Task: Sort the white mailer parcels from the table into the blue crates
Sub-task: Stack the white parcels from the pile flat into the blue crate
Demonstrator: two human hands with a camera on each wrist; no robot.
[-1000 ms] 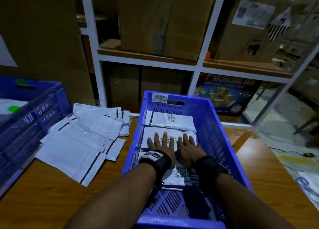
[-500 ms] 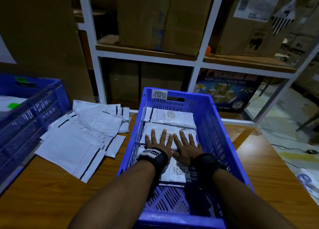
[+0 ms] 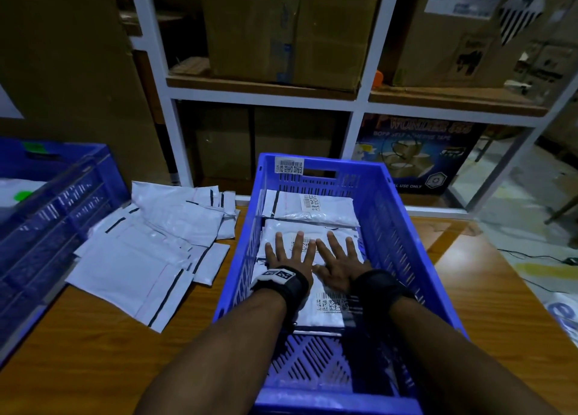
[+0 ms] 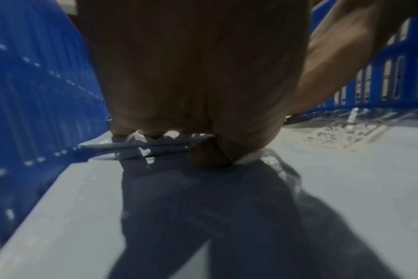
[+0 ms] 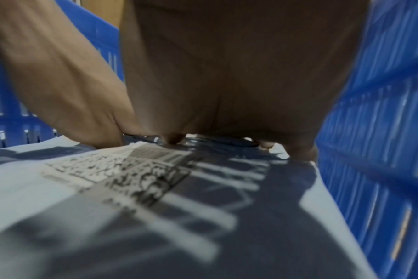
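A blue crate (image 3: 403,236) stands on the wooden table in front of me with three white mailer parcels lying flat in a row inside. Both hands lie flat, fingers spread, on the middle parcel (image 3: 275,230): my left hand (image 3: 289,253) on its left part, my right hand (image 3: 339,260) beside it. The far parcel (image 3: 331,213) lies against the crate's back wall and the near parcel (image 3: 322,313) shows a barcode label between my wrists. In the wrist views each palm (image 4: 198,75) (image 5: 227,75) presses down on white mailer film. A pile of white mailers (image 3: 147,242) lies left of the crate.
A second blue crate (image 3: 47,217) sits at the table's left edge with a white item inside. White shelving (image 3: 359,102) with cardboard boxes rises behind the table. Bare wooden tabletop (image 3: 488,277) extends right of the crate, with floor and cables beyond.
Both hands have slid a little farther along the middle parcel, fingers spreading wider. The parcels and crate stay where they were.
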